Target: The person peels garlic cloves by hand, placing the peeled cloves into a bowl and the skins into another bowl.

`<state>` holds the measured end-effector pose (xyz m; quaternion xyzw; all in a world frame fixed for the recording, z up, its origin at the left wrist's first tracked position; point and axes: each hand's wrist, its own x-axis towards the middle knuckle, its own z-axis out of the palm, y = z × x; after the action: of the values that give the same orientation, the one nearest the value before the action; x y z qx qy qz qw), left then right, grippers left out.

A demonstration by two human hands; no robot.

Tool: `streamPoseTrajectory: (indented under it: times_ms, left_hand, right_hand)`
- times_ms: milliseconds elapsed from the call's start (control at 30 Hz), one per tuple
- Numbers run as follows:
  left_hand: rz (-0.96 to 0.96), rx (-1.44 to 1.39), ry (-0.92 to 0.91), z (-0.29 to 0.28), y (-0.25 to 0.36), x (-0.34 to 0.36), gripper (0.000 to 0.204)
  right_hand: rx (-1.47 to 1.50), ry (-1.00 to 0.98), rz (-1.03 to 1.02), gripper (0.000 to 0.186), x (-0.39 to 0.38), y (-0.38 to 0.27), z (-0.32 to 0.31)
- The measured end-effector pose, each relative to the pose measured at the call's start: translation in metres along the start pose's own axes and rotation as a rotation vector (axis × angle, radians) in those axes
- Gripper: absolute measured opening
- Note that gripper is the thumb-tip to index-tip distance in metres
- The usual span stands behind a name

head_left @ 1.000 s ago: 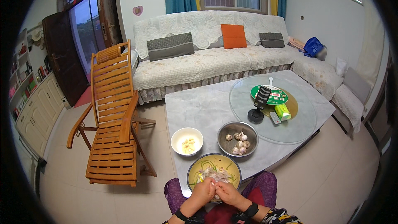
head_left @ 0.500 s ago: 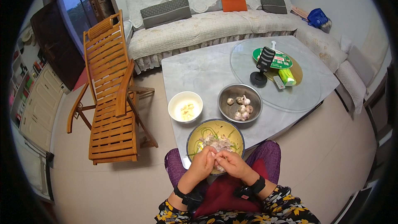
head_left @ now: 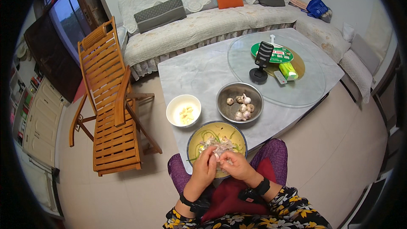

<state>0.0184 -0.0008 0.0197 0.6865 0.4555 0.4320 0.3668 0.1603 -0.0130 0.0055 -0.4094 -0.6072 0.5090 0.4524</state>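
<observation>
Over the yellow bowl [head_left: 197,144] of papery peels and green strands, my left hand [head_left: 206,165] and right hand [head_left: 233,164] are close together, both with fingers pinched on a small pale garlic clove [head_left: 217,155]. Behind them, a white bowl [head_left: 172,117] holds peeled cloves [head_left: 187,114], and a steel bowl [head_left: 224,114] beside it holds several whole garlic bulbs [head_left: 246,99].
The marble table [head_left: 186,76] carries a glass turntable [head_left: 305,93] with a black stand [head_left: 263,59], a green fan [head_left: 280,55], a yellow-green packet [head_left: 288,71] and a remote [head_left: 280,77]. A wooden recliner [head_left: 112,140] stands left; a covered sofa [head_left: 212,21] lies behind.
The view has tipped downward since the first frame, so the room sits higher in the picture. My fingers have drawn slightly apart around the clove, showing more of it.
</observation>
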Motion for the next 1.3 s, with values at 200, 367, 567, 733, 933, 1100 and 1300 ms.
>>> streamPoseTrajectory:
  times_ms: [200, 367, 567, 733, 933, 1100, 1300]
  left_hand:
    - [0.242, 0.086, -0.062, 0.0, 0.002, -0.008, 0.026]
    - [0.17, 0.023, -0.093, -0.002, -0.004, -0.008, 0.025]
    - [0.122, 0.013, -0.096, -0.003, 0.0, -0.008, 0.02]
    - [0.162, 0.027, -0.019, 0.002, 0.001, -0.009, 0.017]
    - [-0.168, -0.285, 0.031, 0.003, -0.013, -0.015, 0.016]
    - [-0.263, -0.505, 0.003, -0.001, -0.013, -0.01, 0.019]
    - [0.276, 0.265, 0.014, -0.004, -0.007, -0.005, 0.027]
  right_hand:
    - [0.125, 0.065, 0.039, 0.011, 0.002, 0.007, 0.001]
    - [0.14, 0.073, 0.025, 0.01, 0.0, 0.003, 0.003]
    - [0.066, 0.089, -0.017, 0.011, 0.0, 0.001, 0.003]
    - [0.07, 0.125, -0.011, 0.009, 0.0, 0.004, 0.006]
    - [-0.122, 0.116, -0.082, 0.01, 0.001, -0.005, 0.008]
    - [0.017, 0.112, -0.034, 0.012, -0.001, -0.006, 0.01]
    - [0.11, 0.023, 0.018, 0.015, 0.005, -0.006, 0.004]
